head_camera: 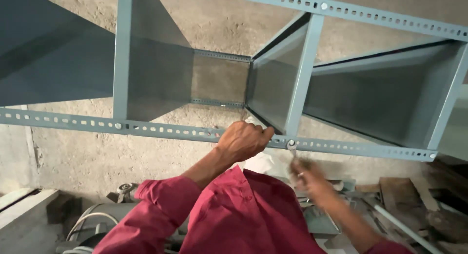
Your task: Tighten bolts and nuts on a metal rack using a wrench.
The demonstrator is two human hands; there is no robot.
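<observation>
Rough concrete behind a grey rack point(161, 78); left hand point(242, 139) clamps shut round its front rail point(146, 129), steadying it, while right hand point(312, 178), blurred, fists a spanner point(293, 150) on a bolt point(290, 143).

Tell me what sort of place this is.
Probably a metal workshop or assembly site. A grey slotted-angle steel rack lies against a rough concrete wall; the left hand grips its rail, the right hand works a spanner on a bolt; scrap is piled below.

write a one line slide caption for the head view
Left hand grips the slotted rail of a grey metal rack while the right hand works a spanner at a bolt.
</observation>
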